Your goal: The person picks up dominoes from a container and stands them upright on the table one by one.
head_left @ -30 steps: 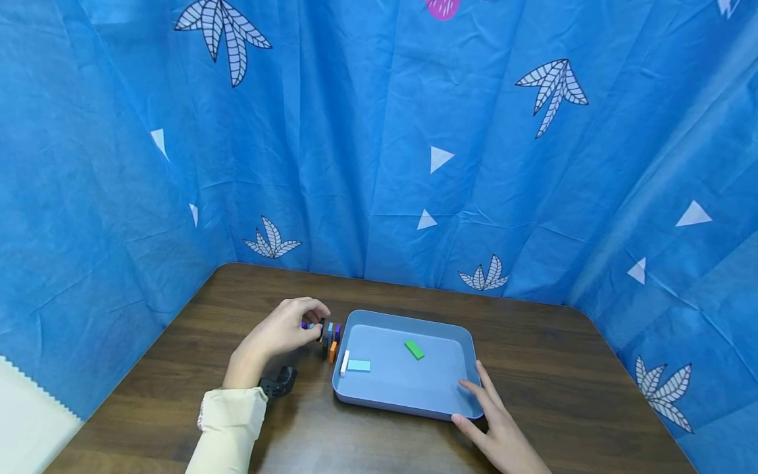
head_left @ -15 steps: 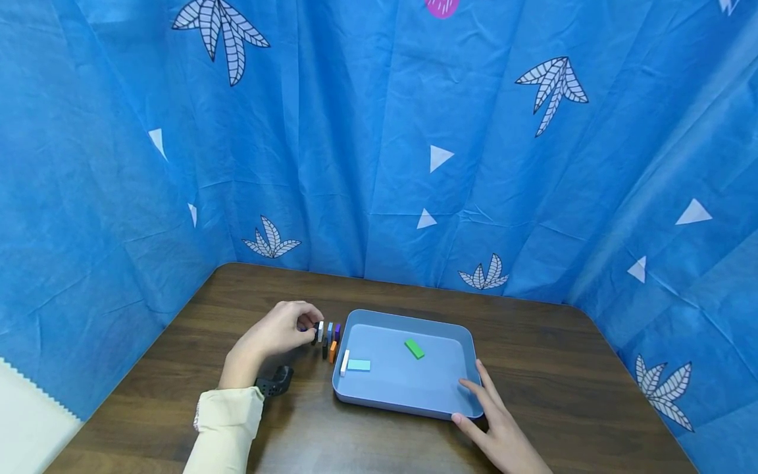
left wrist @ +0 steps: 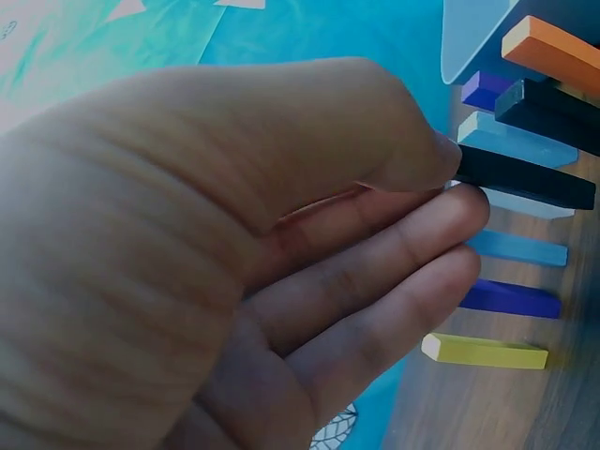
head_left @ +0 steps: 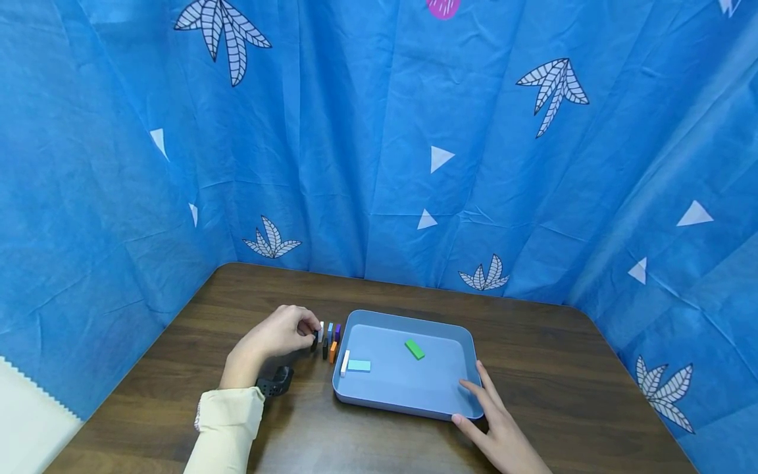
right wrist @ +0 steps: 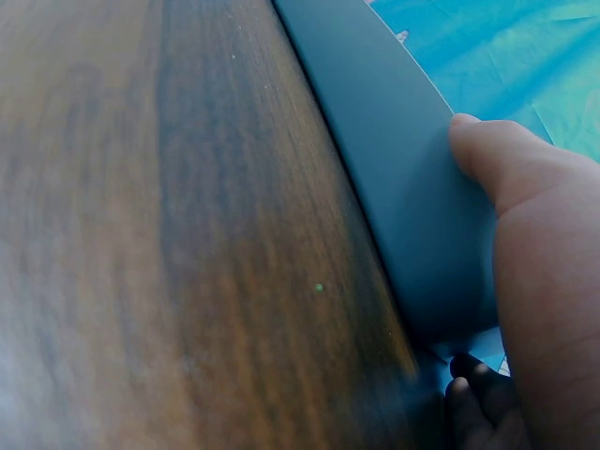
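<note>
In the head view my left hand (head_left: pixel 283 332) is at the row of small upright domino-like blocks left of the tray. Its thumb and fingers pinch a black block (left wrist: pixel 525 178), which stands upright near a second black block (left wrist: pixel 553 112) and an orange block (head_left: pixel 333 352). Behind them stand a white block (head_left: pixel 321 331), a light blue block (head_left: pixel 329 330) and a purple block (head_left: pixel 338 332). My right hand (head_left: pixel 497 428) rests at the near right corner of the blue-grey tray (head_left: pixel 408 409), fingers spread, its thumb touching the tray's outer wall (right wrist: pixel 394 169).
Inside the tray lie a green block (head_left: pixel 414 349), a pale blue block (head_left: pixel 358 366) and a white block (head_left: pixel 345 363) by the left wall. Further blue, purple and yellow blocks (left wrist: pixel 487 351) stand beyond my left fingers. A blue curtain (head_left: pixel 379 164) encloses the wooden table (head_left: pixel 556 368).
My left hand has shifted slightly left and toward me with the black block. The white block behind it has come into fuller view. My right hand and the tray stay put.
</note>
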`<state>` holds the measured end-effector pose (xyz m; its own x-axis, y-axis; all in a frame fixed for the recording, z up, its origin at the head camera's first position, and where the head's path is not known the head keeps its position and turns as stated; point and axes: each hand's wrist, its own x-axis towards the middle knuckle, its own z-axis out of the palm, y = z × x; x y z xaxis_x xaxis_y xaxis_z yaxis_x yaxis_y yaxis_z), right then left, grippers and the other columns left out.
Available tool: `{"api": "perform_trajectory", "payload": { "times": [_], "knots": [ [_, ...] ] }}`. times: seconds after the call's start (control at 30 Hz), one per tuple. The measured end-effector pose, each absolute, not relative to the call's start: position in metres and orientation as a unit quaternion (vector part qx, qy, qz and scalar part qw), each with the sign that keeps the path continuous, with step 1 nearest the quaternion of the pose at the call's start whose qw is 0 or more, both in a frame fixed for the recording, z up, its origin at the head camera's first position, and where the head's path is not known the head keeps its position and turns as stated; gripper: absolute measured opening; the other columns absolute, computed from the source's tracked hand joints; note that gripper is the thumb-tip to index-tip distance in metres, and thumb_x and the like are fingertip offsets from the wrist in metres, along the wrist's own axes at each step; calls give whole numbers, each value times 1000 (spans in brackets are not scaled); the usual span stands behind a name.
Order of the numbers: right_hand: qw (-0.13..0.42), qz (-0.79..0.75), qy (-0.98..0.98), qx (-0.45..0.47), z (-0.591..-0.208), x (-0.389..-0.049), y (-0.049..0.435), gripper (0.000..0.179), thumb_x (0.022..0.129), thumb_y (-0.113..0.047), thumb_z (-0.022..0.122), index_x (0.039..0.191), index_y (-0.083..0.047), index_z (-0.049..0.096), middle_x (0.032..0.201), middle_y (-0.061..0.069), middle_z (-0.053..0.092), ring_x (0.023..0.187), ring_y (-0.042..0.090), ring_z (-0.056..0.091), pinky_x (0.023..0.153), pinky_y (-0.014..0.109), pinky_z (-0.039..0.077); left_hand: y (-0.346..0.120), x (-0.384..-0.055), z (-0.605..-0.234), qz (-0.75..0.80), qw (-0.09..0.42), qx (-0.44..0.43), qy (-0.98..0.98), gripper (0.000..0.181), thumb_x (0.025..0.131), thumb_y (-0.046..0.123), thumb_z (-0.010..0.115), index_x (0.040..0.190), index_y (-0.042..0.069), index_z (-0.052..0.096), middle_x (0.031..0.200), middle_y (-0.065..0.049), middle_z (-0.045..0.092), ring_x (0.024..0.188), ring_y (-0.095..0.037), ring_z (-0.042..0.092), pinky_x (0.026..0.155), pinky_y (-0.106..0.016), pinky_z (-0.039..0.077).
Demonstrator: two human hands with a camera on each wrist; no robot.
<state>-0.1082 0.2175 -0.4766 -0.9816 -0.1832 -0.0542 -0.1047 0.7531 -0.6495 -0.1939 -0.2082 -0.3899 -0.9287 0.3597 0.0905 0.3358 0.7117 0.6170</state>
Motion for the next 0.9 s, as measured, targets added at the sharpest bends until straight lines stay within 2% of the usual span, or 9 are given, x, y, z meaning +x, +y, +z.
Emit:
{"api": "perform_trajectory", "payload": {
  "times": [0.27,0.57,0.9],
  "knots": [
    [52,-340,936,-77,-477,-109,217,67,88,-62,54,143,-28,39,162,-6,-8,147,32,12,105,66,30,-208,-194,-393,334,27,192,922,18,78,-4,69,96,0,71,89,-6,69,75,-12,63,70,-29,57],
    [57,-345,934,-77,-478,-109,218,67,88,-61,54,144,-27,39,162,-6,-8,147,32,11,105,66,29,-205,-197,-399,334,46,163,927,17,79,-2,70,95,4,71,91,-5,68,78,-12,63,74,-31,57],
    [55,-341,935,-78,-478,-109,218,67,88,-62,53,144,-28,38,162,-7,-8,148,32,11,105,66,29,-206,-198,-401,320,44,171,931,16,78,-3,70,93,3,71,88,-6,69,75,-12,61,70,-29,56]
  ]
}}
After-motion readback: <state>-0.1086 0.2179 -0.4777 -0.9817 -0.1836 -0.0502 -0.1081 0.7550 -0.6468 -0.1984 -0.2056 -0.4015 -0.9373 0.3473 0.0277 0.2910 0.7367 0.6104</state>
